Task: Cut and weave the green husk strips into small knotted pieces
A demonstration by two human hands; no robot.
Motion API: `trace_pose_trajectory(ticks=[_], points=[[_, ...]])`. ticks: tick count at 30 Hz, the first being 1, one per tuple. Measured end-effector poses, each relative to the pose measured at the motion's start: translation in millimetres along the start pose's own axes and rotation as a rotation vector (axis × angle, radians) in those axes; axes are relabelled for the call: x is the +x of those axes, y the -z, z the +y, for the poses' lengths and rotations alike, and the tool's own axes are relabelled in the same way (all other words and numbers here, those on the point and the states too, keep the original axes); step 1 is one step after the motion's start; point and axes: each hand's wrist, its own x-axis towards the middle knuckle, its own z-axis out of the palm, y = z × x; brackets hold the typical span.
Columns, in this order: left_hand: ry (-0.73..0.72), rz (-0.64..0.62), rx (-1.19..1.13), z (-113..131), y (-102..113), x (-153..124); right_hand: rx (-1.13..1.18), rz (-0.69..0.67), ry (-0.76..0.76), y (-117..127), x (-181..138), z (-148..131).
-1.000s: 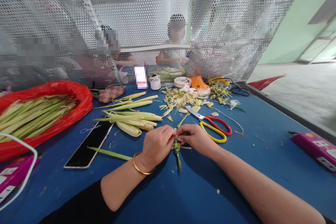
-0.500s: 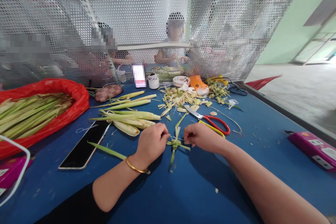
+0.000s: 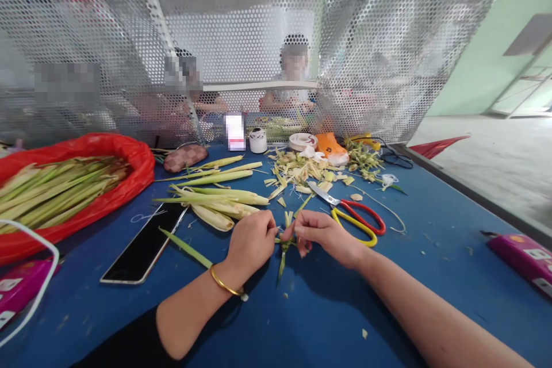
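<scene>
leaf piece (image 3: 283, 248) at tabletop (image 3: 241, 330), between left hand (image 3: 252, 242) and right hand (image 3: 325, 236) — seemingly knotted, middle part-hidden, ends untrimmed. cannot tell either grip: grasping it or loose. scissors (image 3: 334, 202) nearby, unheld; husk strips (image 3: 224, 198) unworked, by the look.

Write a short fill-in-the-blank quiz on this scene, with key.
1. The left hand and right hand are at a small leaf piece; the table top below is coloured ____.
2. The scissors have one red handle loop and one ____ one.
3. The smartphone lies to the ____ of both hands.
4. The plastic bag around the long leaves is coloured ____.

Missing words: blue; yellow; left; red.
</scene>
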Motion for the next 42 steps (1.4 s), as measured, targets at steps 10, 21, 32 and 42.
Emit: trace_pose_trajectory(ticks=[10, 21, 32, 42], points=[[0.073, -0.121, -0.925, 0.1, -2.3, 9.2, -0.081, 0.061, 0.026, 3.1, 7.3, 18.7], [0.020, -0.213, -0.754, 4.7, -5.6, 4.9, -0.458, 0.042, 0.056, -2.6, -1.1, 6.9], [0.029, -0.183, -0.611, 3.3, -7.9, 2.9, -0.641, 0.079, 0.134, -5.6, -1.6, 9.8], [0.183, 0.050, -0.985, 11.9, -2.2, 2.3, -0.484, 0.134, 0.157, -12.3, 3.0, 14.3]])
